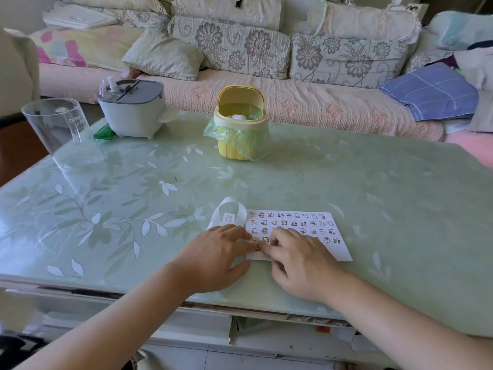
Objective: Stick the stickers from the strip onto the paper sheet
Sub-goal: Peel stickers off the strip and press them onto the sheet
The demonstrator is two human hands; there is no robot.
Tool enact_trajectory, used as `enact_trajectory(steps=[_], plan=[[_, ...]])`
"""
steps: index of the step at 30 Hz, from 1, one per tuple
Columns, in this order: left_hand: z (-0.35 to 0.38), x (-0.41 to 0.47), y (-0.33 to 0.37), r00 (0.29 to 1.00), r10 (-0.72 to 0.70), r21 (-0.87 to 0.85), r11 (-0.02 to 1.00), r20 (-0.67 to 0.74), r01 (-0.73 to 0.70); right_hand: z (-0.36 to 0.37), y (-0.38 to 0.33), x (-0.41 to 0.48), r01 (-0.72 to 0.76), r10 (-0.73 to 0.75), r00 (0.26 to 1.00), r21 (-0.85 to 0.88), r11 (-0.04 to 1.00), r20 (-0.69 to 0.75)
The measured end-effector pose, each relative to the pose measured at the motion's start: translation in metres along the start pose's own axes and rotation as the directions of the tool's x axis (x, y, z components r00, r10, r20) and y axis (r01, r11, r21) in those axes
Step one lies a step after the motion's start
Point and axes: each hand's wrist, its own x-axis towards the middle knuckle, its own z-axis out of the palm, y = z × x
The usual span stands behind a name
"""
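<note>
Sticker [257, 249] on paper sheet [342, 253] corner, left fingers [240, 236] flat beside it, right fingers [277, 236] curled, pinch unclear

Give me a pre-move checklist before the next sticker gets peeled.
1. Sheet flat on table: ok.
2. Bare space left on sheet: ok, along the near edge.
3. Current sticker fully pressed down: cannot tell, fingertips crowd it.
4. Strip close by, curled just left of sheet: ok; one more shows on it.
5. Left hand flat, fingers on sheet edge: ok.
6. Right hand free of the sticker: cannot tell, its curled fingers hide the contact.
</note>
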Motion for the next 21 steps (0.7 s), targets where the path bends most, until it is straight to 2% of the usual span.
enact_trajectory(steps=[4, 10, 14, 18, 21], plan=[[0.002, 0.000, 0.001, 1.000, 0.006, 0.049, 0.999, -0.019, -0.005, -0.001, 0.001, -0.006, 0.012, -0.012, 1.000, -0.020, 1.000, 0.002], [-0.005, -0.002, -0.002, 0.998, 0.065, 0.055, 0.996, 0.026, -0.066, -0.009, 0.001, -0.008, -0.026, 0.022, 0.998, 0.062, 0.998, 0.065], [-0.008, -0.004, -0.003, 0.994, 0.097, 0.046, 0.994, 0.046, -0.099, -0.008, -0.001, -0.006, -0.012, 0.010, 0.996, 0.016, 1.000, 0.093], [-0.008, -0.004, -0.002, 0.999, 0.035, -0.084, 0.996, 0.008, -0.034, -0.012, 0.002, 0.001, -0.050, 0.042, 0.996, 0.100, 0.994, 0.077], [-0.013, 0.001, -0.005, 0.997, 0.021, -0.205, 0.978, -0.071, -0.036, -0.016, 0.004, 0.010, -0.104, 0.094, 0.994, 0.170, 0.980, 0.064]])
